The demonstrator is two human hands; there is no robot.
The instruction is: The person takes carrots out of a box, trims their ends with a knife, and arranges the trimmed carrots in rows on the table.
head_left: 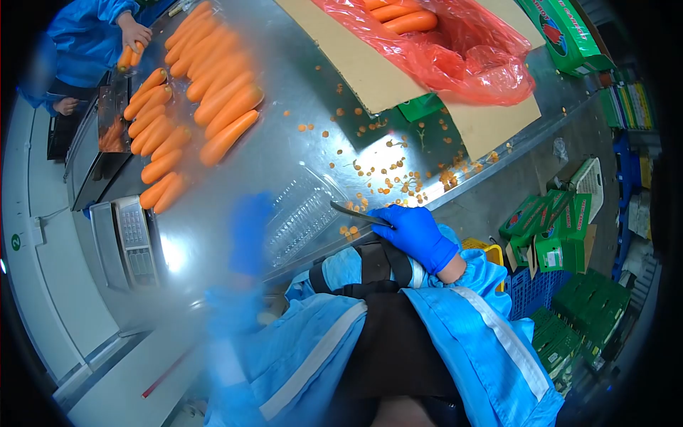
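My right hand [420, 235], in a blue glove, is wrapped round the handle of a knife [353, 213] near the table's front edge. The blade points left over the metal table. Motion smears my left hand [250, 231], also gloved in blue; its fingers cannot be made out. Between both hands lies a clear ribbed plastic tray [302, 213]. Beyond my left hand, large carrots [228, 89] lie in a row, with another row of carrots [158, 135] to their left. Cut carrot ends [391, 174] are scattered over the tabletop beyond the knife.
A cardboard box [370, 78] lined with a red plastic bag [477, 64] holds more carrots. At the upper left, a co-worker's hand [134, 32] grips carrots. A scale [134, 235] stands left. Green boxes [551, 242] and crates [594, 302] are on the right.
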